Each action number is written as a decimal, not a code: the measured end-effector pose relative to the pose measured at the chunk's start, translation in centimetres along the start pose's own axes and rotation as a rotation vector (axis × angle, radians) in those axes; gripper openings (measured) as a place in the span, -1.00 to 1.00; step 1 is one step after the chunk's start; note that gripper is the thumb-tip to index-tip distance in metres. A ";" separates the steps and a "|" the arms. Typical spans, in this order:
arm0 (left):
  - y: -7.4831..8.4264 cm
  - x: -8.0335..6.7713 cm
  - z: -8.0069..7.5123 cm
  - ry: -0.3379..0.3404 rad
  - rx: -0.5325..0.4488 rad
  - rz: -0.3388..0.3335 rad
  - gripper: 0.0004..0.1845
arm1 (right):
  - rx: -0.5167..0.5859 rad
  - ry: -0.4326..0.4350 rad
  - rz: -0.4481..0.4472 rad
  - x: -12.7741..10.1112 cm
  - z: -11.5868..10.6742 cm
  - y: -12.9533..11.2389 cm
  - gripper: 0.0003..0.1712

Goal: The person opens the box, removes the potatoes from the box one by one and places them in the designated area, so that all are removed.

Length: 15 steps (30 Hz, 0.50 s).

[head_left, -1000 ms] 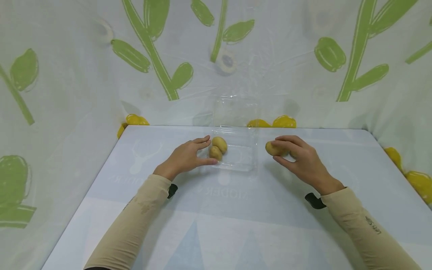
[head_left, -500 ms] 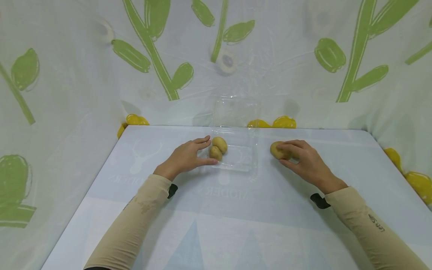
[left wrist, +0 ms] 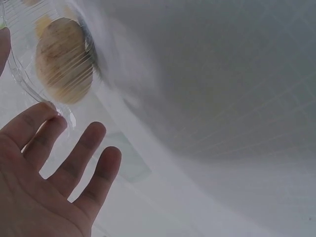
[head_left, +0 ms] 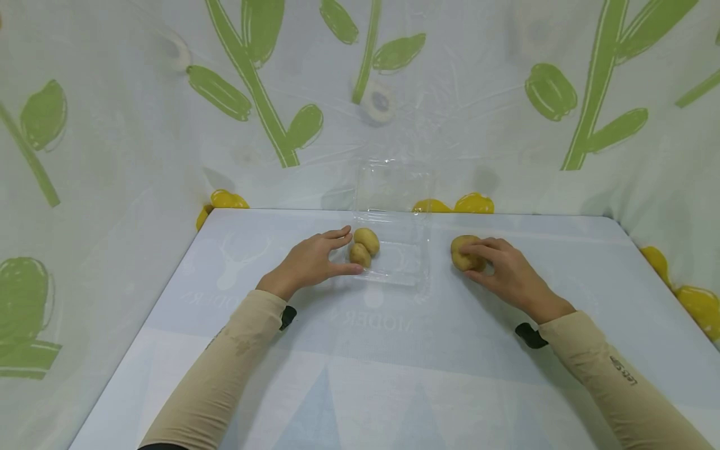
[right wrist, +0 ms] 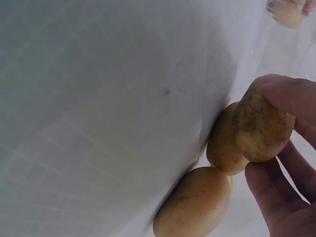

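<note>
Potato (head_left: 464,252) pinched between thumb and fingers of right hand (head_left: 506,272), on the table (head_left: 360,369) — two more potatoes (right wrist: 205,197) touching just beside it. Left hand (head_left: 308,262) spread, fingers relaxed against the near-side wall of a clear plastic tray (head_left: 402,265) — two small potatoes (head_left: 362,247) inside, just beyond its fingertips.

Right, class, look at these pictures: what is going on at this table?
A person sits at a table with a clear tray in front of them. The left hand steadies the tray's left edge; two potatoes lie inside. The right hand grips a potato on the table, right of the tray. The right wrist view shows two more potatoes beside it, touching each other.
</note>
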<state>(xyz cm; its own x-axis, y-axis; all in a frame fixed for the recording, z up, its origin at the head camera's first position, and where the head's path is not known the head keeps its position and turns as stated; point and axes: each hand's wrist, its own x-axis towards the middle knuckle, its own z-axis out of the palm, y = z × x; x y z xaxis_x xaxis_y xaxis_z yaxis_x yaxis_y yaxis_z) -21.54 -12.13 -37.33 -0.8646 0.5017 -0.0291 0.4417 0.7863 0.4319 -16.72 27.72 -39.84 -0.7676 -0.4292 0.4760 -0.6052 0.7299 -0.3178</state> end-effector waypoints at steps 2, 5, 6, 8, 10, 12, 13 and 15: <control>0.0 0.0 0.0 -0.001 -0.001 -0.002 -0.04 | 0.003 -0.005 -0.009 0.0 0.0 0.0 -0.41; 0.1 0.0 0.0 -0.002 -0.001 -0.002 -0.03 | 0.007 -0.007 -0.029 0.0 0.1 0.1 -0.41; 0.1 0.0 0.0 -0.001 -0.001 -0.002 -0.03 | 0.010 -0.007 -0.037 0.0 0.1 0.1 -0.41; 0.2 0.0 0.0 -0.002 -0.001 0.000 -0.03 | 0.015 -0.004 -0.051 0.0 0.2 0.1 -0.42; 0.2 0.0 -0.1 -0.001 -0.003 -0.001 -0.03 | 0.018 -0.001 -0.061 0.1 0.2 0.2 -0.43; 0.2 -0.1 -0.1 -0.001 0.001 -0.003 -0.03 | 0.018 -0.002 -0.068 0.1 0.3 0.2 -0.44; 0.2 -0.1 -0.1 -0.002 0.002 -0.004 -0.03 | 0.014 -0.003 -0.070 0.1 0.3 0.2 -0.44; 0.2 -0.1 -0.1 -0.003 0.002 -0.006 -0.02 | 0.006 -0.005 -0.073 0.1 0.3 0.3 -0.45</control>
<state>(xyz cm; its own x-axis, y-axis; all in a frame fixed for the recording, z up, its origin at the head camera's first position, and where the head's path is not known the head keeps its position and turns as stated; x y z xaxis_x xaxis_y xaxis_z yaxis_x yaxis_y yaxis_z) -21.39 -12.05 -37.19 -0.8667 0.4977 -0.0345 0.4367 0.7903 0.4298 -17.03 27.71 -40.12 -0.7224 -0.4841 0.4938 -0.6610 0.6931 -0.2875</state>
